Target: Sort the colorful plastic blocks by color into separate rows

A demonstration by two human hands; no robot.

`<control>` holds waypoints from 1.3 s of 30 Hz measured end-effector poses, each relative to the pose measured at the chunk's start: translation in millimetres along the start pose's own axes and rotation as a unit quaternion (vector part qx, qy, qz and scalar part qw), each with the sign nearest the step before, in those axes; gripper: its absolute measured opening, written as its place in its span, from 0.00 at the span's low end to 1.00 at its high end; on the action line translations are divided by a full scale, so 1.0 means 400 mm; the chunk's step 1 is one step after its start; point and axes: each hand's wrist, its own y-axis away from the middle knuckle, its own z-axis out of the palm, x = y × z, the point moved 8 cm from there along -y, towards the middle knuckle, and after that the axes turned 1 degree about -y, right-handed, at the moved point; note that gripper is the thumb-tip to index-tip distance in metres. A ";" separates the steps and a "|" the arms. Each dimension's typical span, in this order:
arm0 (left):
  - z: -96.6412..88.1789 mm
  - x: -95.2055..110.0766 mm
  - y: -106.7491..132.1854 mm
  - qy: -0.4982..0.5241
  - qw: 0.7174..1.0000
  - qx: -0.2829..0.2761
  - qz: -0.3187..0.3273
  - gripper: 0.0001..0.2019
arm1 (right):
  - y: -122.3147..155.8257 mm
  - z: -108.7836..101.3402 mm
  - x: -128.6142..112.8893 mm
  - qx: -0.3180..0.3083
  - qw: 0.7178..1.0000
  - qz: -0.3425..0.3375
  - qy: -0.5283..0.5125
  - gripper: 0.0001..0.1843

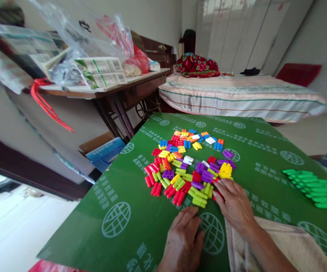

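A heap of small plastic pieces (188, 166) in red, yellow, purple, blue, orange and light green lies in the middle of a green printed board (123, 196). My left hand (183, 240) rests flat on the board just below the heap, fingers stretched out, holding nothing. My right hand (233, 204) lies at the heap's lower right edge, its fingertips touching red and green pieces; whether it grips one I cannot make out. A row of bright green pieces (313, 189) lies apart at the right.
A beige cloth (293, 245) lies under my right forearm. A wooden sewing table (109, 88) with boxes and plastic bags stands at the left, a blue box (106, 153) under it. A striped bed (237, 96) is behind the board.
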 end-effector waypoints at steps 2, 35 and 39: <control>-0.001 0.001 -0.001 -0.002 1.000 0.001 0.003 0.11 | -0.001 -0.001 0.000 0.001 1.000 0.001 0.000 0.19; -0.011 -0.004 0.005 0.003 0.999 0.042 0.009 0.12 | 0.001 -0.025 -0.014 0.035 0.998 -0.018 -0.040 0.15; -0.009 -0.012 0.010 -0.012 0.999 0.053 0.001 0.15 | 0.002 -0.038 -0.026 0.058 0.996 -0.038 -0.056 0.13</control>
